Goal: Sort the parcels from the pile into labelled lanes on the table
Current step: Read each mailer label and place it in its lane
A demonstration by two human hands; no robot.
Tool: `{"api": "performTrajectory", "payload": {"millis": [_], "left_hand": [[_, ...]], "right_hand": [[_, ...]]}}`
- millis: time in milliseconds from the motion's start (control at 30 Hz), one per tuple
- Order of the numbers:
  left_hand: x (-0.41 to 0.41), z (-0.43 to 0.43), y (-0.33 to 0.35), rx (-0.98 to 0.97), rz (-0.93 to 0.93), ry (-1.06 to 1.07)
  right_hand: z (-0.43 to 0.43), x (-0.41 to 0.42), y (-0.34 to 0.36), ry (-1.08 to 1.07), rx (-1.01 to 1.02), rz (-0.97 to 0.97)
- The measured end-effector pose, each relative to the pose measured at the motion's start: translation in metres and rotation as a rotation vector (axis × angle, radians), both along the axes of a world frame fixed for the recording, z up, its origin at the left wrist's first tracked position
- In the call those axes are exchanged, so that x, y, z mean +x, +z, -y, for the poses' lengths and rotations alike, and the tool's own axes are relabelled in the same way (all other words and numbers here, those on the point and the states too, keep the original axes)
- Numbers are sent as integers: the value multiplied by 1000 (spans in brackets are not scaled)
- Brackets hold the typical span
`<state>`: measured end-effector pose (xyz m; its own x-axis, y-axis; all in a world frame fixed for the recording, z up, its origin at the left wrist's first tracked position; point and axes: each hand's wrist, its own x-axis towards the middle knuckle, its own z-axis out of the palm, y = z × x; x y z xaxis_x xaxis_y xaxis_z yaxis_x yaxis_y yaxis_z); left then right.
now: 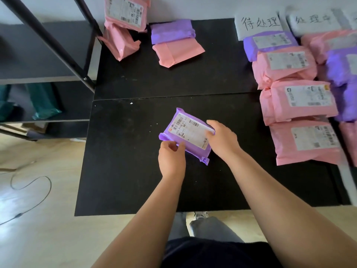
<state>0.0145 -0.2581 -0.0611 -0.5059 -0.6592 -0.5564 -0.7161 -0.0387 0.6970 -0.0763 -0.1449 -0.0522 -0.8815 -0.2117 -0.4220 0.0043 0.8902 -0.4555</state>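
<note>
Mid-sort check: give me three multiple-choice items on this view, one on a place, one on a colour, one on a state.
1. Where is the held parcel? A on the shelf; B at the middle of the table; C in a lane.
2. What colour is the first parcel below the left sign? A pink; B green; C purple.
3. How is the held parcel gripped? A by both hands; B by one hand; C by none.
Key: 1 B, black tabletop shows all round it; 2 C, its wrap is purple; 3 A, the left hand pinches its near corner, the right hand grips its right end.
</note>
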Motion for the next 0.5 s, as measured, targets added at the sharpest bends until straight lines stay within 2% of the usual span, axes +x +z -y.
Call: {"api": "performTrajectory", "payload": {"millis": [367,500], "left_hand": [[7,2,-8,-7,11,-101],[3,4,-6,-4,6,-114]], "right_hand": [[-25,31,-9,-35,-45,202],[-24,24,-7,-98,-72,141]]}}
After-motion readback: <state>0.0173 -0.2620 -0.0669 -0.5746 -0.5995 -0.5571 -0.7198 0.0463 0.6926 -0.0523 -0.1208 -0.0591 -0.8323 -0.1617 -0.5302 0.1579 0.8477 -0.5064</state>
